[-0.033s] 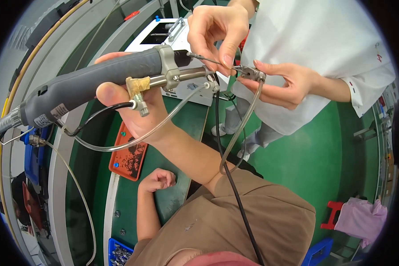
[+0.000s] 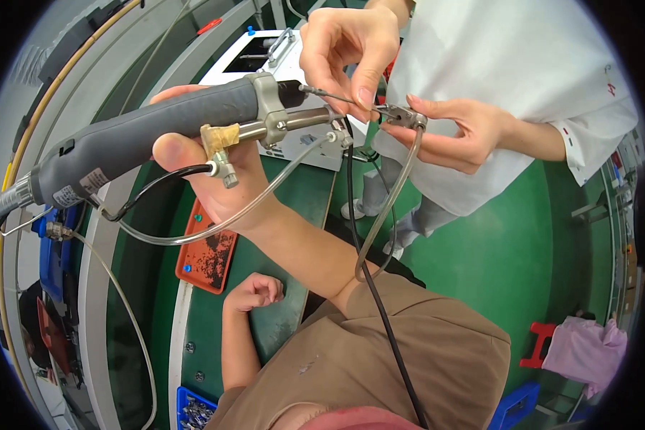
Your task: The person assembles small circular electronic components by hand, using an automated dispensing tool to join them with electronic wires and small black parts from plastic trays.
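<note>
My right hand (image 2: pixel 222 168) is wrapped around a grey electric screwdriver (image 2: pixel 172 115), held aslant over the bench. A metal tube (image 2: pixel 283 125) is clamped along its front end, with clear hoses and a black cable attached. At that tip, a co-worker's hand (image 2: pixel 351 54) pinches a thin metal rod (image 2: pixel 337 97). The co-worker's other hand (image 2: pixel 466 132) holds a small metal block (image 2: pixel 406 117) with a clear hose (image 2: pixel 394 193). My left hand (image 2: pixel 256 292) rests on the green bench top (image 2: pixel 272 330), its fingers curled in loosely with nothing visible in them.
An orange tray (image 2: pixel 208 251) with dark small bits lies beyond my left hand. A blue bin (image 2: pixel 193 408) of metal parts sits near me, and a white machine (image 2: pixel 308 150) stands at the far end. A black cable (image 2: pixel 387 322) hangs across my right arm.
</note>
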A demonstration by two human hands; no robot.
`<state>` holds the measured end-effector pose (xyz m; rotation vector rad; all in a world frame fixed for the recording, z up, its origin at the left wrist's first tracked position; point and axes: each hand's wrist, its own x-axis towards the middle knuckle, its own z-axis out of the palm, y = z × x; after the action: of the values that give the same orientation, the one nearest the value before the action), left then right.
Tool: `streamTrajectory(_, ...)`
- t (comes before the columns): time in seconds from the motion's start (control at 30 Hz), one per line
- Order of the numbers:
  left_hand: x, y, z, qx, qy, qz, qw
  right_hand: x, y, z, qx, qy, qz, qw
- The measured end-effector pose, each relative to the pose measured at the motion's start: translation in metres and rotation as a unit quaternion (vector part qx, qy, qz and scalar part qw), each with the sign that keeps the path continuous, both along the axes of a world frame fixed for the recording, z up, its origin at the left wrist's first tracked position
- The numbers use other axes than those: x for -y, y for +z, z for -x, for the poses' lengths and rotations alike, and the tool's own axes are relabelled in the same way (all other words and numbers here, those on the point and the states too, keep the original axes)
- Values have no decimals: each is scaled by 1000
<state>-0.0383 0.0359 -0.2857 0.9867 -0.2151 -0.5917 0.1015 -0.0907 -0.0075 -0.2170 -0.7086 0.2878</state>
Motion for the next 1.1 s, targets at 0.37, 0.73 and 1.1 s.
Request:
streamTrajectory(0.37, 5, 8, -7, 3, -6, 14, 1000, 0, -9, -16, 33, -71, -16, 997)
streamTrajectory(0.73, 1, 8, -6, 15, -17, -19, 1000, 3, -9, -16, 31, -63, -19, 997)
streamTrajectory(1.1, 1, 2, -4, 10, -8, 0, 1000, 10, -6, -13, 35, -59, 7, 998)
